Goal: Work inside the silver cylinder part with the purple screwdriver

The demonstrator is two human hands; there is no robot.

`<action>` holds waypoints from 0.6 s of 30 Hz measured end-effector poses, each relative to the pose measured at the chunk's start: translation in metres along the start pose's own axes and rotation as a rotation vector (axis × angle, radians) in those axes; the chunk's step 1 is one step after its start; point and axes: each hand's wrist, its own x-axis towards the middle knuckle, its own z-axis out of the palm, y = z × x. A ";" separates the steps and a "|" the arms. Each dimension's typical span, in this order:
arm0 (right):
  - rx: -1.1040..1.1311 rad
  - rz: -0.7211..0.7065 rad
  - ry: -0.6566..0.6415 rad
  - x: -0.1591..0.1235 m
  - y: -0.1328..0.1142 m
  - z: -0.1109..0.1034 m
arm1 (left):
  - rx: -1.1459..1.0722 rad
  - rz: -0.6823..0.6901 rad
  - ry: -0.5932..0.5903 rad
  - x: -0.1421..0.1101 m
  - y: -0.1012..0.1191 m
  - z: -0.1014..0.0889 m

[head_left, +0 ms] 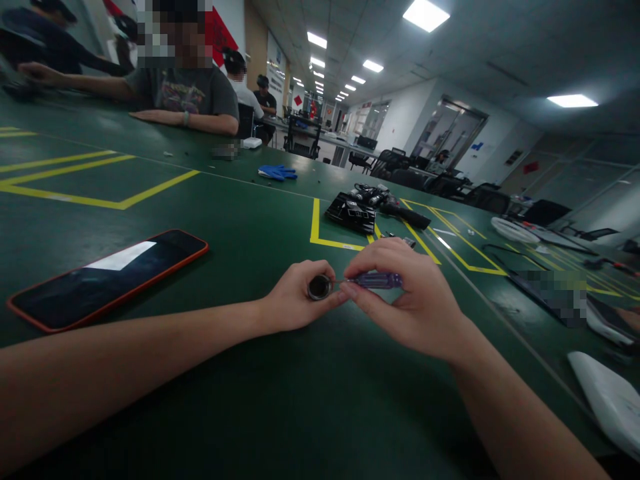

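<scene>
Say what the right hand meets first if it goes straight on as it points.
Likely the left hand, which holds a dark round part; the gap looks tiny or nil, though depth is unclear.

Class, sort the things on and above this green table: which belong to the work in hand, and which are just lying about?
In use:
- small round part, in the left hand
- purple-handled screwdriver, in the right hand

Apparently lying about:
- phone
- blue glove
- black packet, though its role is unclear
</scene>
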 end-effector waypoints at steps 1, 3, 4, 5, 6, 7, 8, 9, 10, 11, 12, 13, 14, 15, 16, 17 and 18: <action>0.000 -0.012 0.002 0.000 0.000 0.001 | -0.006 0.002 0.005 0.000 0.000 0.000; 0.000 -0.030 0.011 0.001 0.000 0.001 | -0.017 0.009 0.017 0.000 0.001 0.000; 0.004 -0.034 0.018 0.002 0.000 0.001 | -0.023 0.013 0.022 0.000 0.001 0.000; 0.010 -0.033 0.023 0.003 -0.001 0.001 | -0.030 0.017 0.024 0.000 0.000 0.001; 0.016 -0.031 0.024 0.004 -0.001 0.001 | -0.036 0.019 0.024 0.000 0.000 0.001; 0.020 -0.030 0.019 0.005 -0.001 0.001 | -0.041 0.021 0.023 0.000 0.000 0.001; 0.024 -0.028 0.016 0.005 0.000 0.000 | -0.043 0.023 0.022 0.000 0.000 0.001; 0.026 -0.025 0.018 0.006 0.000 0.000 | -0.044 0.024 0.024 0.000 0.000 0.001; 0.030 -0.020 0.024 0.006 0.000 0.000 | -0.042 0.025 0.024 0.000 -0.001 0.001; 0.035 -0.017 0.034 0.006 0.000 0.000 | -0.039 0.025 0.024 0.000 -0.001 0.001; 0.041 -0.015 0.043 0.005 0.001 0.000 | -0.035 0.027 0.022 -0.001 -0.001 0.001; 0.047 -0.014 0.049 0.005 0.001 0.000 | -0.029 0.028 0.018 -0.001 -0.001 0.001; 0.052 -0.016 0.050 0.004 0.001 0.000 | -0.022 0.029 0.015 -0.001 -0.001 0.001; 0.055 -0.018 0.049 0.003 0.002 0.000 | -0.011 0.027 0.013 0.000 -0.001 0.000; 0.057 -0.019 0.051 0.002 0.002 0.000 | 0.000 0.025 0.011 0.000 -0.001 0.000; 0.059 -0.016 0.060 0.001 0.002 0.000 | 0.011 0.022 0.009 0.000 0.000 0.000; 0.062 -0.007 0.072 0.000 0.003 -0.001 | 0.020 0.019 0.007 0.000 0.000 0.000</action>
